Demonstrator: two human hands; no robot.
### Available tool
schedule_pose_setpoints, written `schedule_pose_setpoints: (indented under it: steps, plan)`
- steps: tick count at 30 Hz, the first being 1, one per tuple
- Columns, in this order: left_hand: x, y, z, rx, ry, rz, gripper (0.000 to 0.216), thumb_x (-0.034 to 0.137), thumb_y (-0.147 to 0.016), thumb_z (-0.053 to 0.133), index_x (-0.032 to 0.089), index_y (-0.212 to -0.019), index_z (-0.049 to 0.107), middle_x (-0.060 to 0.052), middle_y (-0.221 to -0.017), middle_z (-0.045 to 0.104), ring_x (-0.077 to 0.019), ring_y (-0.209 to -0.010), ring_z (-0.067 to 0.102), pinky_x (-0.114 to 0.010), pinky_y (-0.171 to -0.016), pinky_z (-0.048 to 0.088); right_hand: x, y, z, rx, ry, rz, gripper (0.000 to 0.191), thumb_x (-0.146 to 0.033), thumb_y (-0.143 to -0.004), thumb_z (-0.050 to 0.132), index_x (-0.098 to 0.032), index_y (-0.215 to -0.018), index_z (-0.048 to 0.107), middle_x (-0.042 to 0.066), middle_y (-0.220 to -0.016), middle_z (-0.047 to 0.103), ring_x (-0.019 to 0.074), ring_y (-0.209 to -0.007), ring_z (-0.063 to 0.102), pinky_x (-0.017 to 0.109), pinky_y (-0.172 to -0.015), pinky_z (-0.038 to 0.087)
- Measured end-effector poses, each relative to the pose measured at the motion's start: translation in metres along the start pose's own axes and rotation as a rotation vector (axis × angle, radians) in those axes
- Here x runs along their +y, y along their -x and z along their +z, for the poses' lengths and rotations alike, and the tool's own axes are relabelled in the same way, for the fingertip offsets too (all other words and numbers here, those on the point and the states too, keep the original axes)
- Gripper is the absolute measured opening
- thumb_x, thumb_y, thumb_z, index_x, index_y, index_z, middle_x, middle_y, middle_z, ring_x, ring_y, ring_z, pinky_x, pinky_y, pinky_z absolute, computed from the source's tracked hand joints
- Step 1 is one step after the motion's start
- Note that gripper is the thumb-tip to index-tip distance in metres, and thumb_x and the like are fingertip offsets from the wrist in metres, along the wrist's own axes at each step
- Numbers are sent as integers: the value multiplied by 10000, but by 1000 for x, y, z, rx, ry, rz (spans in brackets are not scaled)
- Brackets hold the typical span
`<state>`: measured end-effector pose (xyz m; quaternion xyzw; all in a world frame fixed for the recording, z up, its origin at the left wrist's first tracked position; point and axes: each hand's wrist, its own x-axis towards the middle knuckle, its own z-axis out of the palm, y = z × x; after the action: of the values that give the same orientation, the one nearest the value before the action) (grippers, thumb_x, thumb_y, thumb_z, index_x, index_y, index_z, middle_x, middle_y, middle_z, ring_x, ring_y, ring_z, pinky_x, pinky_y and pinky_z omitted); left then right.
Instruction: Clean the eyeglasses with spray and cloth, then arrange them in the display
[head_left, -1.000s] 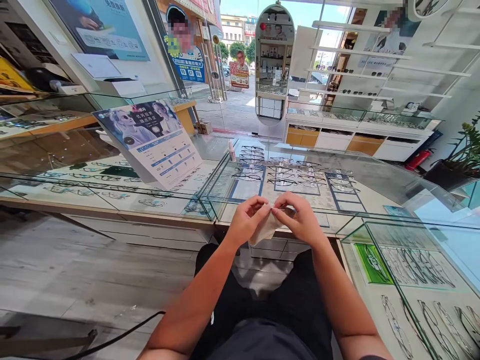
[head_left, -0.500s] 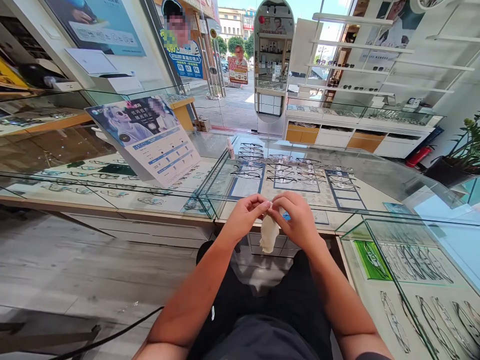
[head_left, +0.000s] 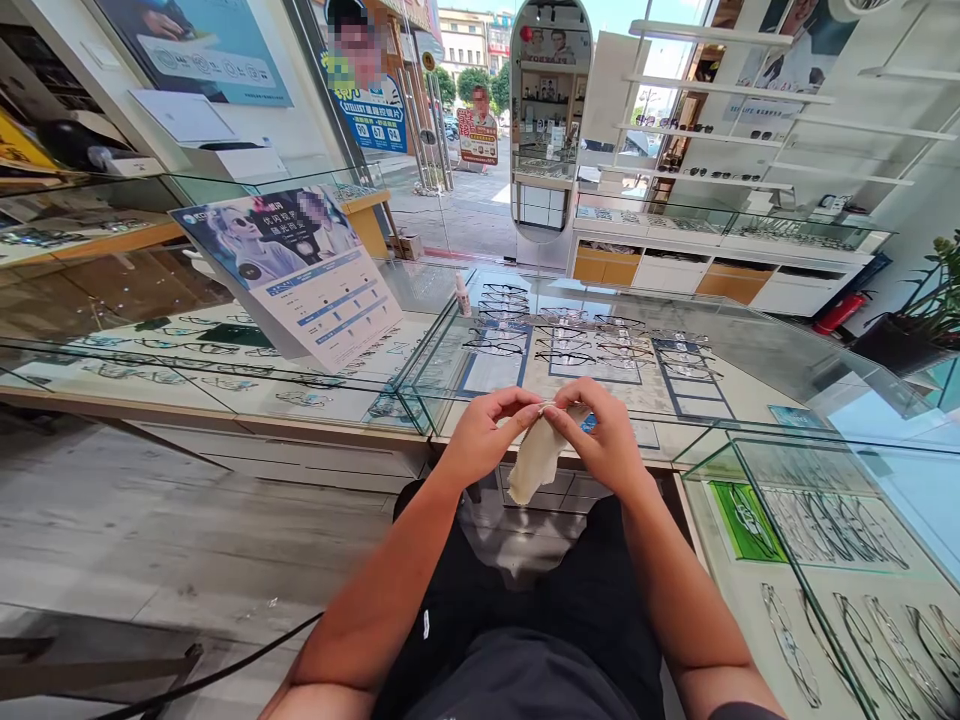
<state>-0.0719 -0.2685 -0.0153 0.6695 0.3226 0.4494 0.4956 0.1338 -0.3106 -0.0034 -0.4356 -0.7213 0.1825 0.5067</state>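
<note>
A pale cloth (head_left: pixel 535 468) is drooping in soft folds at the near edge of the glass case (head_left: pixel 757 382). The left hand (head_left: pixel 487 430) is pinching its upper edge between thumb and fingertips, and the right hand (head_left: pixel 606 432) is gripping it close beside, the fingertips of both nearly meeting. Rows of eyeglasses (head_left: pixel 566 358) are lying in the case or on its glass; which, I cannot tell. A small bottle (head_left: pixel 462 298) is standing at the case's far left corner. Left of the case, a printed card (head_left: pixel 315 290) is leaning above another display of frames; right of its near edge, a green pad (head_left: pixel 745 520) is lying under glass among more spectacles. Grey wood-look flooring (head_left: pixel 270 530) is stretching away below the case's left side. Beyond the case, a tall mirror (head_left: pixel 551 130) is facing the room, white shelves (head_left: pixel 720 92) are lining the wall rightward, and daylight is coming in from the street.
</note>
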Motion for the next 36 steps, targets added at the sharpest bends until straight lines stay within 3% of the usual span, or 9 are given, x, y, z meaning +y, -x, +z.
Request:
schedule_pose_setpoints:
  steps: [4,10,15,19,25,29,33,36]
  plan:
    - [3,4,0,60,-158,88,315,502,-1003,782,204,-1031,881,-89,-1010,854,-264,-976,770,-340,-905,579,0,0,2,13,-5,17,251,-478,-1070,691,-269,-935,663,52,-938,726,232,-881,645,392,-795,475]
    - [8,6,1,72,-216,141,287,458,-1012,761,207,-1056,891,-89,-1009,866,-273,-958,787,-354,-887,587,1,-1,6,54,-26,46,235,-458,-1057,699,-264,-930,659,43,-925,718,221,-853,633,386,-787,462]
    - [7,6,3,101,-252,163,263,458,-940,847,222,-1045,895,-81,-1007,868,-286,-958,786,-374,-916,594,1,-1,8,68,-12,69,241,-460,-1048,693,-262,-916,655,41,-905,712,218,-836,620,382,-779,455]
    - [7,5,3,98,-229,153,282,482,-1004,777,224,-1002,890,-79,-983,867,-280,-940,788,-354,-856,582,2,0,8,55,-48,74,248,-469,-1049,697,-263,-916,660,41,-909,707,216,-837,616,374,-772,465]
    - [14,3,-6,101,-294,230,248,408,-1057,678,205,-965,788,-43,-911,792,-210,-863,717,-307,-834,531,15,3,0,-117,-147,74,241,-476,-1030,753,-268,-939,673,33,-939,704,211,-856,620,365,-791,489]
    - [18,2,-13,143,-369,286,261,395,-1103,577,215,-949,684,-26,-856,702,-188,-798,648,-304,-782,490,22,5,-6,-185,-57,43,349,-534,-1055,712,-263,-846,638,33,-898,701,226,-878,628,388,-848,476]
    - [15,-1,-17,267,-583,305,237,399,-1114,553,220,-1002,663,-37,-886,716,-204,-806,637,-323,-782,455,20,5,-10,-130,-27,48,363,-558,-1077,668,-266,-863,642,34,-884,713,227,-863,644,385,-842,478]
    - [11,-2,-17,214,-625,273,258,419,-1122,543,221,-1002,656,-37,-889,720,-203,-795,632,-321,-754,433,16,2,-8,-79,11,54,354,-538,-1087,648,-261,-867,637,41,-881,718,227,-858,650,378,-833,478]
